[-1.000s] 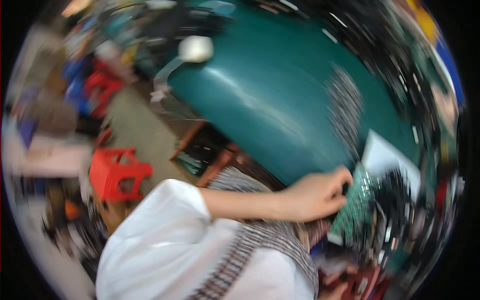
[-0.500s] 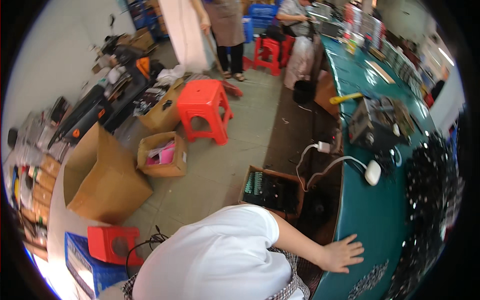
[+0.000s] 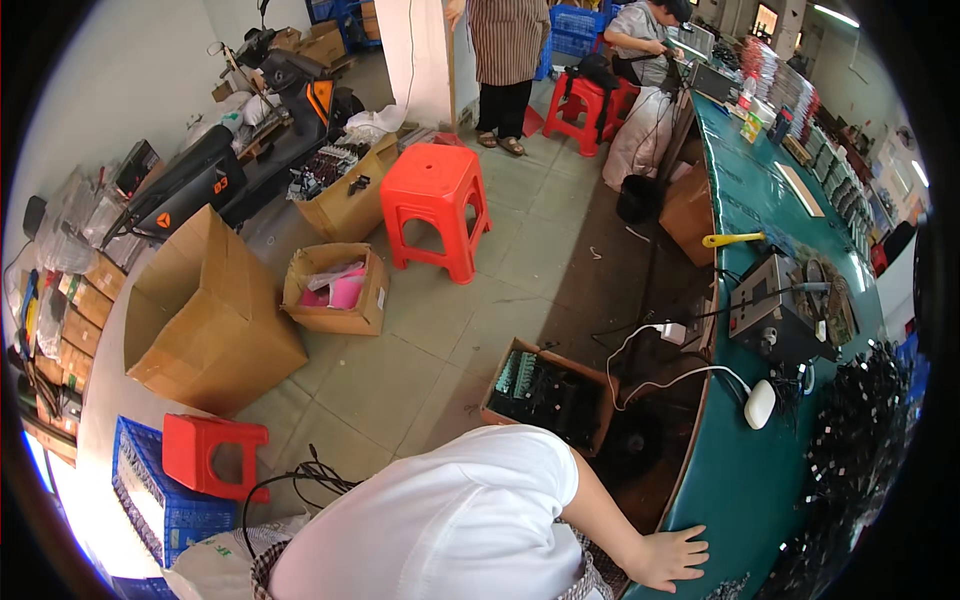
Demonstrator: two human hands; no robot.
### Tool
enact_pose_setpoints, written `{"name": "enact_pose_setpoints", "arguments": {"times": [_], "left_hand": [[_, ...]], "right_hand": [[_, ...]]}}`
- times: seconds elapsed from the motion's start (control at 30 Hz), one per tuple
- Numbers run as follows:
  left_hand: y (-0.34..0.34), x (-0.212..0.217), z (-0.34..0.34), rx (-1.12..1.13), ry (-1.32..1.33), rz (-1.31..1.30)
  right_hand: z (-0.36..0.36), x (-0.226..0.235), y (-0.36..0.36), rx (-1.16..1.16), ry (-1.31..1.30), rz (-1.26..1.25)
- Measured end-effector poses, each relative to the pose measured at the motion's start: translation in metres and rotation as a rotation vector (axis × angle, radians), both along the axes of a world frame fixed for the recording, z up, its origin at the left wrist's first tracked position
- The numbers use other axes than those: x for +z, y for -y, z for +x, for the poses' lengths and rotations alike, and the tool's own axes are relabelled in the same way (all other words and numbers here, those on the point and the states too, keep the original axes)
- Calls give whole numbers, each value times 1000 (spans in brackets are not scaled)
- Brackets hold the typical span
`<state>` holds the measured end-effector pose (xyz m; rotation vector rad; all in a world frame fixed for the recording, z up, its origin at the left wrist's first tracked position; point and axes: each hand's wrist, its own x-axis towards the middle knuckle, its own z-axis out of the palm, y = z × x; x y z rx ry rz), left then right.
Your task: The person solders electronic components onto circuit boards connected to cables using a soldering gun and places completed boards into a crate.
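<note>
My left arm, in a white short sleeve, reaches across from the lower middle. Palm down on the green-topped table (image 3: 690,470), my left hand (image 3: 668,558) lies with its fingers spread and nothing in it. Just right of the fingertips is a small pile of tiny dark pieces (image 3: 732,586), cut off by the lower edge. A large heap of black parts with shiny ends (image 3: 850,450), perhaps cables, covers the table's right side. My right hand is out of the picture.
Farther along the table are a white rounded device (image 3: 760,404) on a cable, a dark control box (image 3: 768,312) and a yellow-handled tool (image 3: 732,240). A parts carton (image 3: 548,395), a red stool (image 3: 436,205) and open cartons (image 3: 215,320) stand on the floor. Two people are at the back.
The view has shifted, so the hand and table sit lower in the picture. My left hand stays flat on the table. The standing person's broom handle no longer shows.
</note>
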<state>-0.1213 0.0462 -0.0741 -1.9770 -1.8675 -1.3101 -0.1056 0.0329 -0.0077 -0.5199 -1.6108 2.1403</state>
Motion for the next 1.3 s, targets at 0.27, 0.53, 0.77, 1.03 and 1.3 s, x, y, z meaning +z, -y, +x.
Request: {"name": "enact_pose_setpoints", "arguments": {"times": [0.27, 0.53, 0.77, 1.03, 1.3], "left_hand": [[4, 9, -4, 95, -107, 160], [1, 3, -2, 110, -103, 212], [4, 8, -3, 95, -106, 170], [8, 16, -4, 102, -111, 169], [5, 11, 0, 34, -32, -112]], "right_hand": [[-10, 3, 3, -22, -2, -2], [-13, 7, 2, -52, -4, 4], [-11, 9, -1, -77, -13, 6], [-6, 11, -8, -121, -82, -44], [5, 9, -21, -142, -103, -91]]}}
